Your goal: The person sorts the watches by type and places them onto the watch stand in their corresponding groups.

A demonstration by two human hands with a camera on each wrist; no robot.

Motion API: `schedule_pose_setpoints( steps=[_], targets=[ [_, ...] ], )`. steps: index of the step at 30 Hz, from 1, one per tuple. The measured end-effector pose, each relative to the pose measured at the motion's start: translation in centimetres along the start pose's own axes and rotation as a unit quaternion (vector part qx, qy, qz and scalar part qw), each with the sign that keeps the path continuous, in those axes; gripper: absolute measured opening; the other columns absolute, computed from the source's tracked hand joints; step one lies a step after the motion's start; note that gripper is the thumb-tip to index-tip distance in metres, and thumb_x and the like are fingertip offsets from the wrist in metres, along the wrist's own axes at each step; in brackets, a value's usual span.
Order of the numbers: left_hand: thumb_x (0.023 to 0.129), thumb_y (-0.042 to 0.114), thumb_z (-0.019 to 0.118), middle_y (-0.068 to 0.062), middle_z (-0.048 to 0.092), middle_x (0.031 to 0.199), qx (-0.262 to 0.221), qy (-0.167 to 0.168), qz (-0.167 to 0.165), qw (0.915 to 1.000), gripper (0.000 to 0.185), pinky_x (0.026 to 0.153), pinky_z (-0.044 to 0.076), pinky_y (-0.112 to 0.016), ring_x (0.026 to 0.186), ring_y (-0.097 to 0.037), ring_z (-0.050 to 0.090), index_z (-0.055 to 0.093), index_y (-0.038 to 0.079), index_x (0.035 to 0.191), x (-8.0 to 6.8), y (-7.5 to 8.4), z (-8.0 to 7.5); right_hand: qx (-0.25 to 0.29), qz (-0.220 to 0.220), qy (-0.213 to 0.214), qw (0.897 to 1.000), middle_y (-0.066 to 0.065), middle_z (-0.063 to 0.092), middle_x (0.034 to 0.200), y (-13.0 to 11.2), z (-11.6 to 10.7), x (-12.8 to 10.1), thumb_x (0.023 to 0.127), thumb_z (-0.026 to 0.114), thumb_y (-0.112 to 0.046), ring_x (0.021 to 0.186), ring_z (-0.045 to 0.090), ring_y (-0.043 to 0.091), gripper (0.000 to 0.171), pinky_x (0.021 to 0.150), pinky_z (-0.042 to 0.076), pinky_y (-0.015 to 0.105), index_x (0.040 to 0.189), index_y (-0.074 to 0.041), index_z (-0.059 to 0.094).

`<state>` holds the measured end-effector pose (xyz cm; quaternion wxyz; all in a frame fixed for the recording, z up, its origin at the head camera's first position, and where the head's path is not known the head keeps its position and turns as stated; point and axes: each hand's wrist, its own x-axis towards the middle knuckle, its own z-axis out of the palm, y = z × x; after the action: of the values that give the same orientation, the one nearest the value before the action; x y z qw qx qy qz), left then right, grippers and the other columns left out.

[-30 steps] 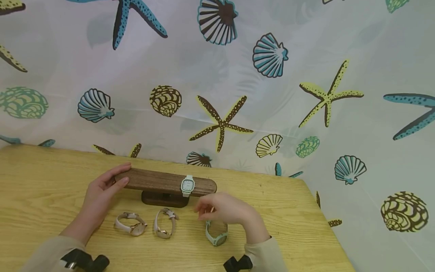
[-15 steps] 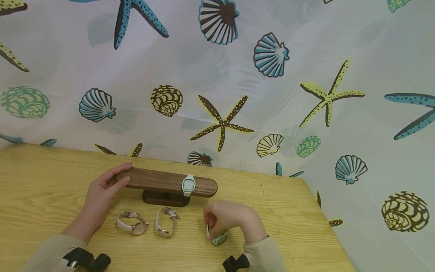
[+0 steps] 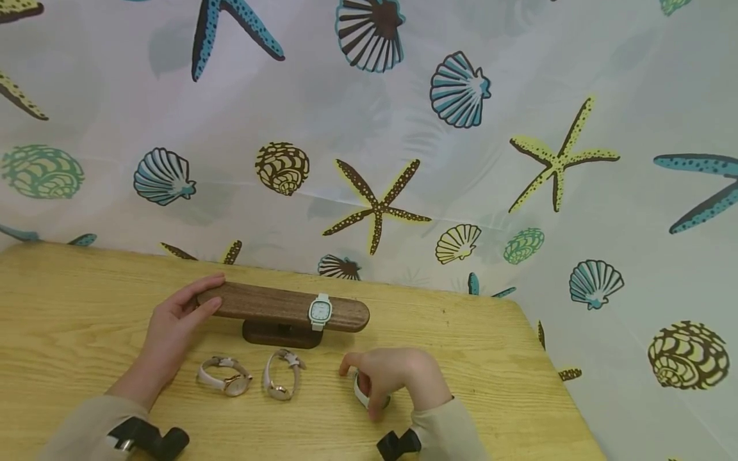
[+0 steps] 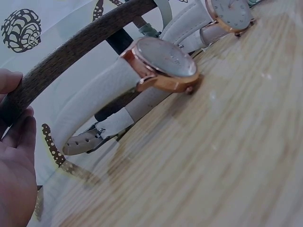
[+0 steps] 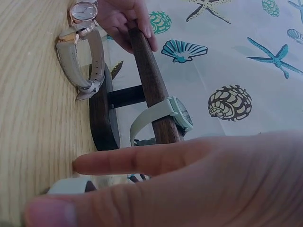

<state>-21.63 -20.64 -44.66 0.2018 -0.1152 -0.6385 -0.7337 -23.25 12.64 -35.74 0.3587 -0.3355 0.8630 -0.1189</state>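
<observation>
Gripping the mint watch (image 3: 364, 396) on the table, right hand (image 3: 398, 378) curls — left hand (image 3: 173, 330) steadies the left-right wooden bar (image 3: 277, 306).

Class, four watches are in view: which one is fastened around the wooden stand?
The mint-green watch with the square face, strapped round the wooden stand; the other three lie on the table.

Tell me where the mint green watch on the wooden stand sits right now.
In the head view, the mint green watch is strapped round the wooden stand near its right end, behind the right hand; the left hand grips the stand's opposite end.
</observation>
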Motion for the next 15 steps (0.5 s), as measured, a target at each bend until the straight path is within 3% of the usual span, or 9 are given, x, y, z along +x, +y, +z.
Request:
schedule_pose_setpoints(
  steps=[5,11,15],
  targets=[
    [0.093,0.0,0.06,0.002,0.054,0.135,-0.004,0.0,-0.001,1.0,0.039,0.092,0.041,-0.011,0.126,-0.003,0.043,0.054,-0.004,0.131,-0.01,-0.08,0.03,-0.027,-0.002,0.023,0.999,-0.004,0.053,0.073,0.06,-0.02,0.19,0.071,0.077,0.007,0.062,0.046,0.006,0.05,0.055,0.041,0.019,0.112,-0.016,0.059],
    [0.093,-0.001,0.06,0.0,0.055,0.135,-0.008,0.003,0.002,1.0,0.038,0.094,0.04,-0.011,0.127,-0.003,0.043,0.054,-0.005,0.13,0.04,0.0,0.07,-0.042,-0.046,0.056,0.996,-0.003,0.052,0.075,0.3,-0.47,0.29,0.077,0.07,0.008,0.064,0.043,0.007,0.029,0.054,0.039,0.019,0.095,-0.014,0.067],
    [0.093,-0.001,0.06,0.0,0.055,0.135,-0.011,0.003,0.004,0.9999,0.038,0.094,0.04,-0.011,0.127,-0.003,0.043,0.054,-0.005,0.13,0.13,-0.11,-0.01,-0.052,-0.05,0.095,0.993,-0.004,0.056,0.08,0.51,-0.81,-0.06,0.082,0.068,0.005,0.07,0.046,0.008,0.022,0.059,0.042,0.02,0.096,-0.012,0.069]
  ],
)
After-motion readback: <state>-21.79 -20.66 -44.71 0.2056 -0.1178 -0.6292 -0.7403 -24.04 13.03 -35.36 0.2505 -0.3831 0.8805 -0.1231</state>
